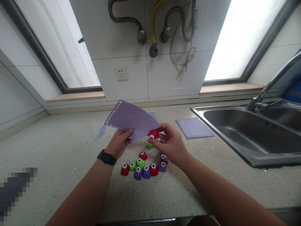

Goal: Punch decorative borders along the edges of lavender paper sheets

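Left hand (118, 142) pinching purple paper sheet with punched edges (131, 116) | right hand (172, 142) gripping red plastic punch (154, 134) at sheet's right edge | below, pale speckled counter (63, 138) stretching wide left, grey steel sink (242, 135) bounding right

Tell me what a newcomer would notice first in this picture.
Probably the purple sheet in the left hand, raised above the counter with small holes along its left edge. Next, the red punch in the right hand, with red, green and purple punches clustered on the counter nearer the viewer. Then the yellow pipe on the white wall, between two grey hoses.
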Available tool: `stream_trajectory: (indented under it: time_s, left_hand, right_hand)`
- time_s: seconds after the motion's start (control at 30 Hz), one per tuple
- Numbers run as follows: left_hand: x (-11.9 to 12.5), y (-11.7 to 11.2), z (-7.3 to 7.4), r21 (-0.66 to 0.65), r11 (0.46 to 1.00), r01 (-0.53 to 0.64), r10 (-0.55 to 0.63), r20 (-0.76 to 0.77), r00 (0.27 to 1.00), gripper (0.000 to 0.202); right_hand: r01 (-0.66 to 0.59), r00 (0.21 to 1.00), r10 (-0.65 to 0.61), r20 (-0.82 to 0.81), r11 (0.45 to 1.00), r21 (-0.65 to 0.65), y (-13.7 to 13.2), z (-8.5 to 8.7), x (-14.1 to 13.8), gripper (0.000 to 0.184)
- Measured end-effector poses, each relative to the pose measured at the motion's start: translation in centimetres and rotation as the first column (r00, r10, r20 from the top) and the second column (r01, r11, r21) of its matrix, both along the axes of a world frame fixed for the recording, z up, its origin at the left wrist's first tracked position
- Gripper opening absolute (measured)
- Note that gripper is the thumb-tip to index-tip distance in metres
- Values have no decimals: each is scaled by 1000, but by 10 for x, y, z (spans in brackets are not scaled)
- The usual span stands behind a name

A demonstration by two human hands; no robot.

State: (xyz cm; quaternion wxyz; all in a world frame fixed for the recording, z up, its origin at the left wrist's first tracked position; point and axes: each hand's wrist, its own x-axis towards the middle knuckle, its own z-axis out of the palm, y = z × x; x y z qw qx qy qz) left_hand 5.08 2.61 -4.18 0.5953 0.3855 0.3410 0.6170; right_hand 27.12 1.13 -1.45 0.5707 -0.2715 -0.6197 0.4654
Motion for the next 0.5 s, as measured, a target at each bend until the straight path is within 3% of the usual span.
stream_trajectory:
  time_s: [0.33, 0.5]
  left_hand:
    - [-1, 0, 2, 46, 999, -13, 17, -75, 997, 31]
    - [-1, 0, 0, 57, 998, -5, 12, -123, 992, 27]
  right_hand:
    - [-85, 996, 85, -12, 956, -280, 11, 0, 1, 27]
    - [-174, 984, 154, -84, 909, -378, 18, -8, 2, 29]
